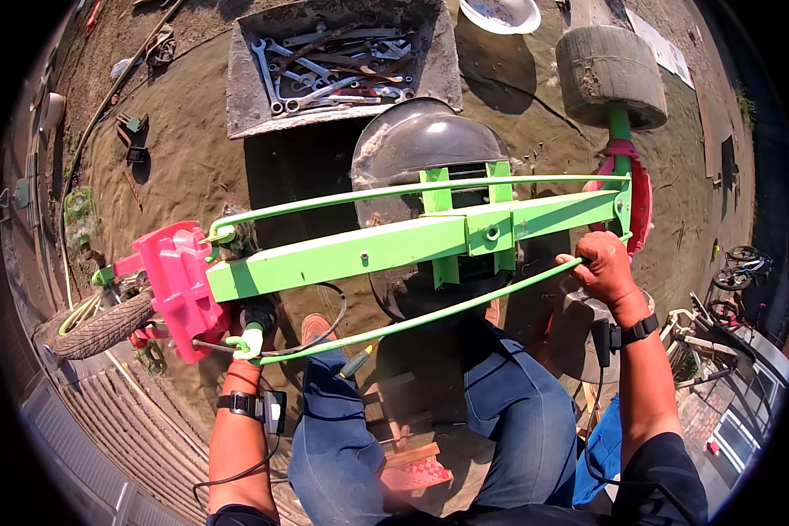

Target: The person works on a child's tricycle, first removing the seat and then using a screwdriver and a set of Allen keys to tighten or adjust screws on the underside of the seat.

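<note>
A long green metal frame beam runs across in front of me. Its left end meets a bright pink housing, and its right end reaches a pink part by a wheel. Along the near side bends a thin green rod. My right hand is closed around this rod's right end, close to the beam's end joint. My left hand reaches under the rod's left end, beside a pale green end fitting and a dark cable; its fingers are hidden there. Another green rod lies along the far side.
Below the beam stands a rounded black shell. Beyond it, a metal tray holds several wrenches. A worn wheel is at the far right, a tyre at left. A yellow-handled screwdriver is by my left leg.
</note>
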The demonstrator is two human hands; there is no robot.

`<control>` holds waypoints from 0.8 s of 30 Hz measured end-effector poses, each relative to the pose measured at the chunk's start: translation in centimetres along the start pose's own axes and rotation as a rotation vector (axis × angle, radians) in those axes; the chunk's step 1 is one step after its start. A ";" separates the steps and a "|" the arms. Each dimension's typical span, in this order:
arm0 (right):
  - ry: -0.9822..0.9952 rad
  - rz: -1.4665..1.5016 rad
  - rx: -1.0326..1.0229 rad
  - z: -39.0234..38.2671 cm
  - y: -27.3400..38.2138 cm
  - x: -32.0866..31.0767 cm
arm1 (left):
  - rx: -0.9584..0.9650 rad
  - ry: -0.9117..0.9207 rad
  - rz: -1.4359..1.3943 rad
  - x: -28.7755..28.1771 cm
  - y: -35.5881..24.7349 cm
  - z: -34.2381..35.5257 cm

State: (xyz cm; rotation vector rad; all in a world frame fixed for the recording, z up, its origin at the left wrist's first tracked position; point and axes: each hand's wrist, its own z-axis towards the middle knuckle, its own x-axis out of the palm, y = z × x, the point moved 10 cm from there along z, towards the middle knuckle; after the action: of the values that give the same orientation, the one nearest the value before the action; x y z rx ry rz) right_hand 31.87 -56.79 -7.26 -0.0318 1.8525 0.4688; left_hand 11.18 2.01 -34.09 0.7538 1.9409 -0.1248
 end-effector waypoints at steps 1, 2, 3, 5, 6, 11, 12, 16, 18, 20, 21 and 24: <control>-0.016 -0.024 0.063 -1.6 -1.0 -0.8 | 0.025 -0.059 -0.065 -2.1 -0.2 2.5; -0.037 -0.025 0.083 -2.0 -1.1 -1.0 | 0.006 -0.081 -0.135 -3.9 0.6 3.1; -0.067 0.005 0.054 -0.7 -0.3 -0.9 | -0.067 -0.089 -0.237 -5.5 2.3 1.7; -0.124 -0.019 0.059 -1.5 -0.9 -1.3 | -0.102 -0.167 -0.457 -8.7 3.0 3.5; -0.145 -0.034 0.053 -1.3 -0.8 -1.7 | -0.150 -0.249 -0.461 -10.2 2.9 3.3; -0.225 -0.047 0.026 -1.0 -0.8 -4.1 | -0.214 -0.071 -0.845 -15.6 3.3 3.8; -0.230 -0.047 0.022 -0.9 -1.1 -4.3 | -0.229 0.001 -0.825 -18.0 3.5 4.6; -0.253 -0.027 0.038 -0.2 -1.6 -5.9 | -0.538 -0.155 -1.694 -19.4 3.9 3.6; -0.259 -0.030 0.043 -0.2 -2.2 -6.4 | -0.440 -0.045 -1.571 -22.3 3.7 4.5; -0.269 -0.025 0.020 0.2 -2.0 -6.7 | -0.458 -0.072 -1.587 -25.2 3.8 4.1; -0.275 -0.026 0.001 0.7 -1.5 -7.1 | -0.489 -0.048 -1.605 -25.3 3.8 3.7; -0.242 -0.039 0.007 1.4 -1.2 -8.0 | -0.515 -0.004 -1.770 -25.4 3.4 2.5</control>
State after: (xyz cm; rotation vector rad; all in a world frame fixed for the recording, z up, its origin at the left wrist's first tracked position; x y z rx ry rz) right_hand 36.13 -59.10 -0.59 -0.0058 1.6134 0.4199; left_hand 22.54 -7.65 -13.14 -1.4047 1.9179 -0.6212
